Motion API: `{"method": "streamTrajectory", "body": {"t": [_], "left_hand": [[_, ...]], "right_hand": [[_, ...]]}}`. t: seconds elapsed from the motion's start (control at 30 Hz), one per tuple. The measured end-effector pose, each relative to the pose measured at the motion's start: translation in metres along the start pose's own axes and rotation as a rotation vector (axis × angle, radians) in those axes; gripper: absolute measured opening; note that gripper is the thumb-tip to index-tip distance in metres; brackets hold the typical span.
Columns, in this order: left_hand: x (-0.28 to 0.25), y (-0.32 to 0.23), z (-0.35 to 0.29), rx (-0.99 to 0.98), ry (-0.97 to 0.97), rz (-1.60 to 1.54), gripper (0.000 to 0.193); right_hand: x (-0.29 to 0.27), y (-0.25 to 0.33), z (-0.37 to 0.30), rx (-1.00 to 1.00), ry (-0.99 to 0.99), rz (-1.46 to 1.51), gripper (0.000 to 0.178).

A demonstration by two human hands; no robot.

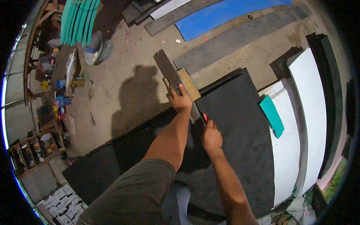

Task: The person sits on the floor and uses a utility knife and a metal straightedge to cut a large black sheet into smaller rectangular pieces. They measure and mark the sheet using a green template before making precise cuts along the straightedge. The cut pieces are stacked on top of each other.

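My left hand (179, 100) presses on a long dark flat bar (167, 66), thumb on top and fingers curled over its left edge. The bar lies slantwise across a tan block-like piece (189, 85) and the edge of a large black sheet (240, 112). Close beside the bar's near end, my right hand (212, 137) is closed round a small tool with a red part (205, 117) showing above the fingers. The rest of that tool is hidden in the hand, so its exact kind does not show.
White sheets (311, 123) and a teal strip (273, 116) lie to the right. Blue (225, 18) and grey strips (240, 43) stretch along the far floor. Teal strips (79, 22) hang near a bucket (99, 52) at far left. A wooden rack (37, 150) stands left.
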State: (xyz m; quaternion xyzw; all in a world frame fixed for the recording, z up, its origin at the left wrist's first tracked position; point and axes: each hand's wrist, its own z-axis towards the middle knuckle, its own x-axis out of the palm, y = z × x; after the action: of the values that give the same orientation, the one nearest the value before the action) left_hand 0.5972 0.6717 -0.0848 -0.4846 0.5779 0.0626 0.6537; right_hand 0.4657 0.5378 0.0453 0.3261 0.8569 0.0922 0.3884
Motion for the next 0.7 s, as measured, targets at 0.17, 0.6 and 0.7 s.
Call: {"method": "streamTrajectory", "body": {"t": [0.17,0.6,0.7], "left_hand": [[-0.008,-0.013,-0.006,-0.022,0.052,-0.01,0.072],[-0.021,-0.025,-0.012,0.005,0.073,0.006,0.073],[-0.008,-0.011,-0.008,-0.034,0.033,0.065,0.071]], "right_hand": [[-0.008,0.037,0.029,0.003,0.103,-0.151,0.03],[-0.007,0.063,0.043,0.163,0.214,-0.176,0.028],[-0.016,0.07,0.047,0.195,0.257,-0.095,0.031]]}}
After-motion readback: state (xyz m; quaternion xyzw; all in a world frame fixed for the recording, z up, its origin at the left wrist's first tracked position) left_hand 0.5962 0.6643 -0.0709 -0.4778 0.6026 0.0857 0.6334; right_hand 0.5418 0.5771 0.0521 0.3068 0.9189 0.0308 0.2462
